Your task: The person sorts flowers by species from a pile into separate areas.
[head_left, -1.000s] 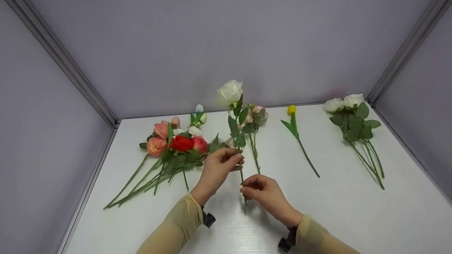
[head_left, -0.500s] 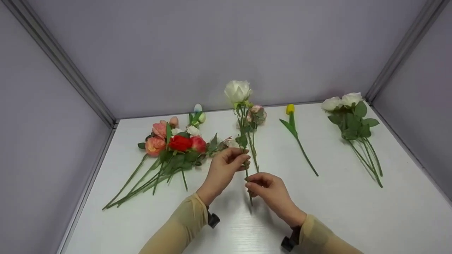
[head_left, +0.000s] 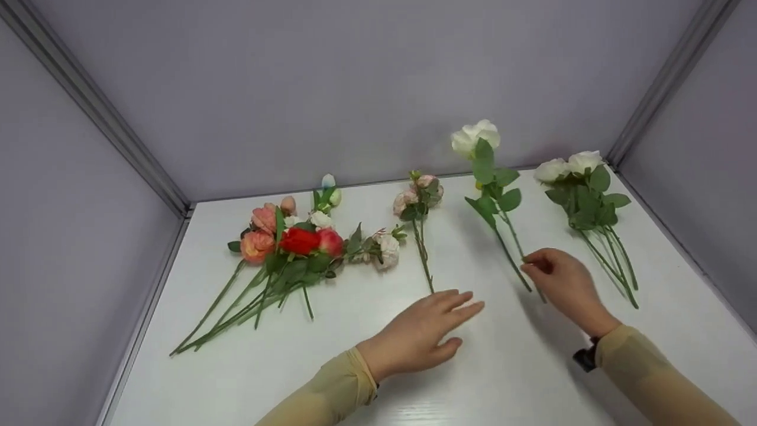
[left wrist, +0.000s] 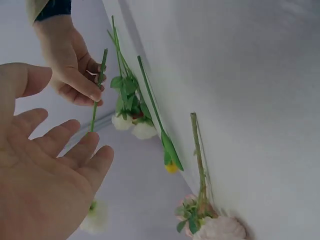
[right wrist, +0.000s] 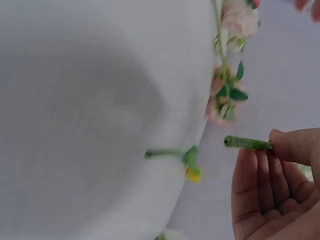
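A white rose (head_left: 476, 137) on a green stem is raised above the table, its stem pinched between the thumb and fingers of my right hand (head_left: 565, 290). In the right wrist view the cut end of the rose stem (right wrist: 247, 143) sticks out past the thumb. My left hand (head_left: 420, 334) holds nothing; its fingers are spread over the table, close to the stem end of a pale pink flower spray (head_left: 421, 236). Behind the raised rose lies a yellow tulip (head_left: 500, 242), its bloom mostly hidden in the head view but visible in the left wrist view (left wrist: 171, 167).
White roses (head_left: 585, 198) lie together at the right. At the left is a pile of mixed flowers with a red bloom (head_left: 300, 241), coral blooms (head_left: 258, 245) and a pale bloom (head_left: 387, 251). Grey panels (head_left: 378, 89) enclose the white table (head_left: 195, 390) at the back and sides.
Both hands held the white rose stem near the middle. My left hand has let go and its fingers have spread; my right hand has carried the rose rightward, over the yellow tulip.
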The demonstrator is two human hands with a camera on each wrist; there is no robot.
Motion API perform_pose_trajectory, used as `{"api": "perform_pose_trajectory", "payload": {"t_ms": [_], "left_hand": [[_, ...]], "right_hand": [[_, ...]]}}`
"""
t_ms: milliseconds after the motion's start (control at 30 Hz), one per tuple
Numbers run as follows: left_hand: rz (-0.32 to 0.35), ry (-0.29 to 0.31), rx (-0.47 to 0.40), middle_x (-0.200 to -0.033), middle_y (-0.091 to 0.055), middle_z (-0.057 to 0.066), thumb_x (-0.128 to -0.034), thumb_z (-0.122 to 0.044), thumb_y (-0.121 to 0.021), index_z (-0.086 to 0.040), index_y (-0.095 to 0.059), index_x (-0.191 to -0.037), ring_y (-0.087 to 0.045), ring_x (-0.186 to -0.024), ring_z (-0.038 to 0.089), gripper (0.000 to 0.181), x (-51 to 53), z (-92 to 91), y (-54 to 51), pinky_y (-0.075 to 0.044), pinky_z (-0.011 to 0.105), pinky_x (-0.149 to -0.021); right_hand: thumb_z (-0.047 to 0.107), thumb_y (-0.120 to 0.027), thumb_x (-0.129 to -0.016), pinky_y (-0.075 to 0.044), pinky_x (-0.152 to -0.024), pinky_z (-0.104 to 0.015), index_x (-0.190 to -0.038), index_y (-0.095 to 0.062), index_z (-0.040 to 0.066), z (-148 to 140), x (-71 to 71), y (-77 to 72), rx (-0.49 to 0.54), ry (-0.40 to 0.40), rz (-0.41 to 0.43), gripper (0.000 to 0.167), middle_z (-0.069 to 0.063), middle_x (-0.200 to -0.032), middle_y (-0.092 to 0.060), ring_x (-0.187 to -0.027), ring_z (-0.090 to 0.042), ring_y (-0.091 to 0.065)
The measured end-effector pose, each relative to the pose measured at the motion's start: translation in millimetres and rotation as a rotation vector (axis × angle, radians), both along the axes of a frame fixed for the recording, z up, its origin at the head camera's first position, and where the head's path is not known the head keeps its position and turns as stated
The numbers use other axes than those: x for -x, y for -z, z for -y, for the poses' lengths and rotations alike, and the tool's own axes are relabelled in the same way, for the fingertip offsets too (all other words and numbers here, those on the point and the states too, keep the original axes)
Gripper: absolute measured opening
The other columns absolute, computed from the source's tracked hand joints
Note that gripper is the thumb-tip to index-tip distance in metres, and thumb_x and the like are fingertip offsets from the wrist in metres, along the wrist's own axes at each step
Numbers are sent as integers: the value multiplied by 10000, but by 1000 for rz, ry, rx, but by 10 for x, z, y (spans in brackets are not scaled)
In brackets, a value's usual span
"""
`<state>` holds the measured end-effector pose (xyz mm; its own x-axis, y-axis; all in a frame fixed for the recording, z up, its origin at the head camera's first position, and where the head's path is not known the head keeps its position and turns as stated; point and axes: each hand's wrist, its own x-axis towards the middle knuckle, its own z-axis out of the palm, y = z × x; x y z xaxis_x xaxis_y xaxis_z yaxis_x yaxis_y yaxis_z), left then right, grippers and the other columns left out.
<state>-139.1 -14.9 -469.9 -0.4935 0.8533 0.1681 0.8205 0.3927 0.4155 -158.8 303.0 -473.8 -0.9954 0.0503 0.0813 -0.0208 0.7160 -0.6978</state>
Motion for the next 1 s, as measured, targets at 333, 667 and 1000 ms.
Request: {"api": "perform_pose_trajectory", "payload": {"t_ms": [333,667,1000], "left_hand": [[-209,120,134,-1621,-373,56,-1049,-343,-581,-223,-299,-1625,-281,-1513,208,652,-108,-224,153,-174,305,-1235],[-144,161,110,-1614,-384,70,-1063,-327,-559,-191,-319,-1616,-302,-1506,221,618,-94,-215,235,-160,286,-1235],[-97,165,122,-1631,-357,46,-1076,-341,-533,-204,-316,-1618,-260,-1522,187,600,-71,-167,264,-122,258,-1230]], "right_hand": [[38,-605,-940,-528,-588,-540,-1052,-697,-76,-892,-23,68,-434,10,39,185,-280,-996,-698,-746,-391,-663],[-19,-568,-906,-492,-508,-548,-962,-668,-88,-1101,-10,194,-504,40,41,134,-280,-863,-676,-736,-484,-641],[64,-575,-955,-486,-518,-536,-1053,-622,-78,-1212,-12,273,-496,59,80,179,-298,-939,-653,-772,-492,-634]]}}
